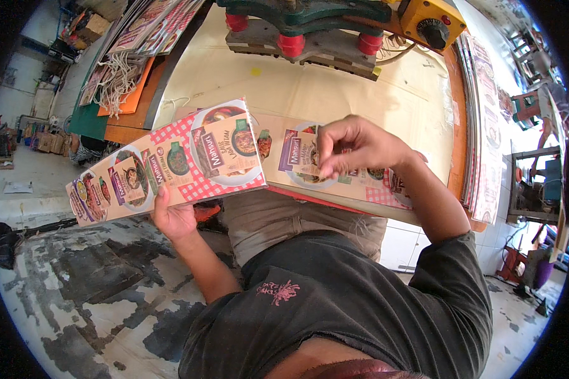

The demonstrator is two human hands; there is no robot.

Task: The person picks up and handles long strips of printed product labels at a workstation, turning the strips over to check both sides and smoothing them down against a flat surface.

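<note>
My left hand (173,213) grips the lower edge of a long printed card (171,151), with thumb on its face. The card is tilted beside the bench and shows food bowls and a red-and-white check. It looks thick at its right end; I cannot tell whether it is one piece or a stack. Partly behind it, a similar printed card (275,148) lies flat on the worktop. My right hand (355,150) is over that card, thumb and fingers pinched together. Whatever is between those fingertips, if anything, is too small to make out.
Across the cream-covered worktop (202,69) stands a green press (310,19) with red collars. A yellow control box (430,25) with a black knob sits at its right. Printed cards with white cords (117,82) are piled at left; another printed stack (483,126) stands at right.
</note>
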